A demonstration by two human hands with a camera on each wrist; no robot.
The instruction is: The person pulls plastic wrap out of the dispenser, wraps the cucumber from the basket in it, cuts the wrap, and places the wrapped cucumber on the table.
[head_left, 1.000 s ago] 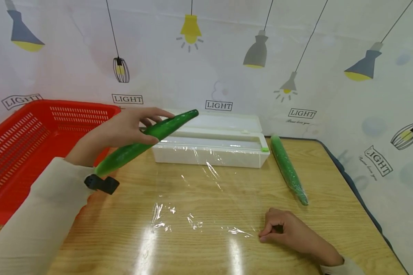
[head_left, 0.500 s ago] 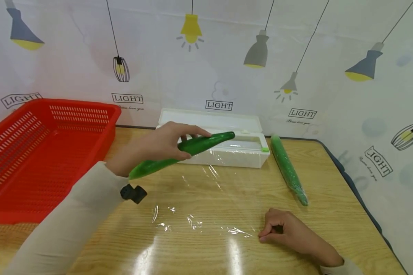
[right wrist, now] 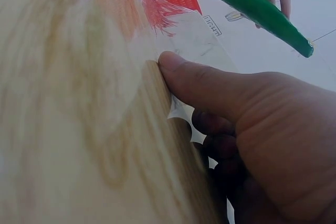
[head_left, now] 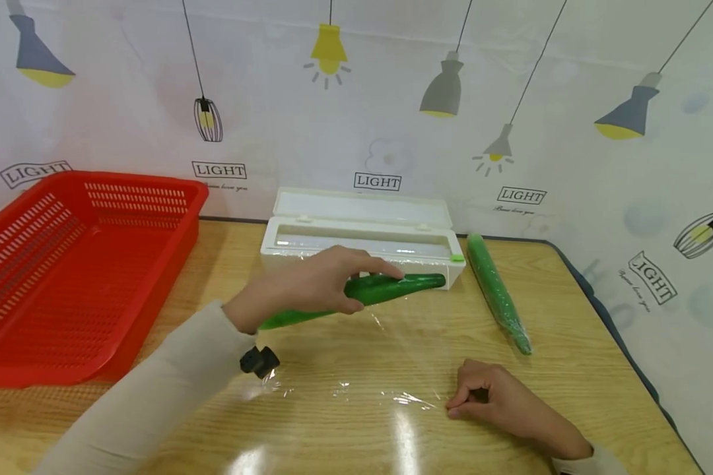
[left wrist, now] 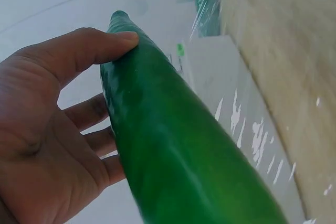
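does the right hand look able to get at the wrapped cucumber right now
Probably yes: nothing visible stands between the right hand and the wrapped cucumber, though it would likely have to release the pinched clear film.

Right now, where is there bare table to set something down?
Bare patches: right of the wrapped cucumber, out to the table's dark edge, and between the red basket and white box. The middle is crowded: the left hand holds a cucumber above clear film whose near edge the right hand pinches.
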